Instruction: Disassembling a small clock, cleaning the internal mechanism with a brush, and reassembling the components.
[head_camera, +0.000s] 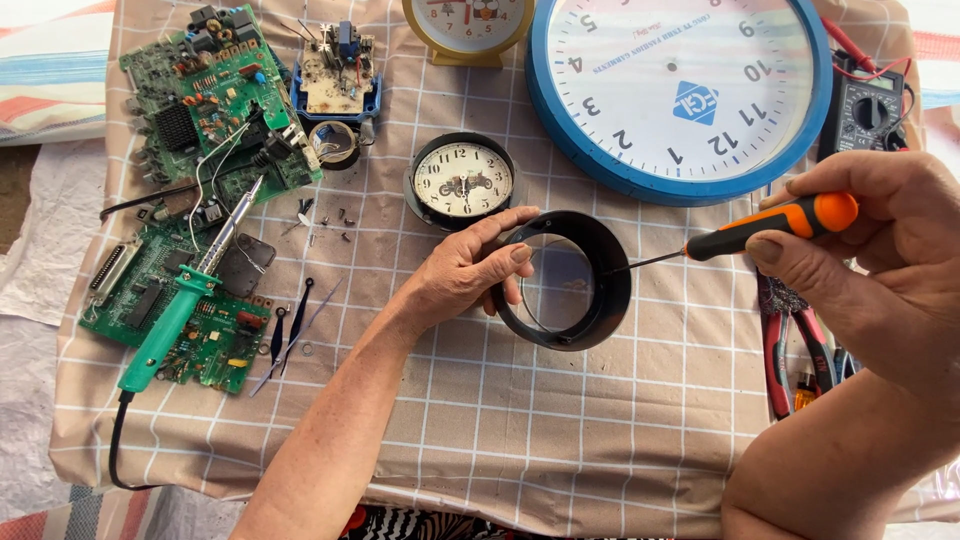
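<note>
Closed around the orange screwdriver (770, 228), right hand (880, 250) grip holds; left hand (470, 272) apparently pinches the black clock casing (608, 290).

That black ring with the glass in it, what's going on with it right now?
A person steadies the black clock bezel on the checked cloth with the left hand. The right hand holds an orange-handled screwdriver, its tip at the ring's inner edge. The small clock face lies just behind, apart from the ring. A large blue wall clock, circuit boards and a green soldering iron lie around.
</note>
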